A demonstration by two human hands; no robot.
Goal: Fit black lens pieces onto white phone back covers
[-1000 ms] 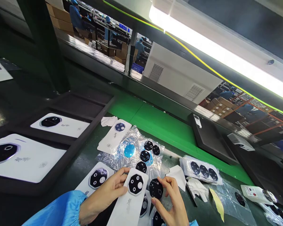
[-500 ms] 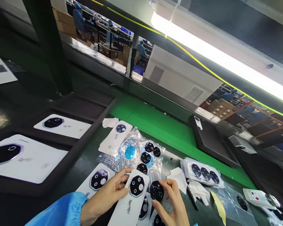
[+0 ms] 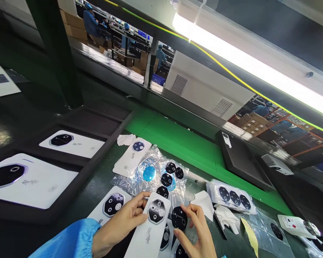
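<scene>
My left hand (image 3: 121, 225), in a blue sleeve, is closed on a white phone back cover (image 3: 142, 238) with an octagonal camera area near its top and dark lettering below. Just right of it, my right hand (image 3: 197, 229) pinches a black camera lens plate (image 3: 179, 218) by its right edge, between thumb and fingers. The plate stands close beside the cover; whether they touch I cannot tell. More white back covers (image 3: 165, 239) lie partly hidden under and between my hands. Beyond them, several loose black lens plates (image 3: 166, 180) rest on crumpled clear film (image 3: 154, 157).
Left, a dark tray (image 3: 97, 123) holds white covers (image 3: 87, 147). A blue disc (image 3: 149, 173) sits on the film. To the right are bagged lens plates (image 3: 234, 197), white wipes (image 3: 227, 219), a yellow sheet (image 3: 249, 236) and a white bottle (image 3: 294, 226). Co-workers sit far behind.
The held cover has tilted slightly, and its camera area now reflects bright light where it looked black before. Both hands stay almost in the same place.
</scene>
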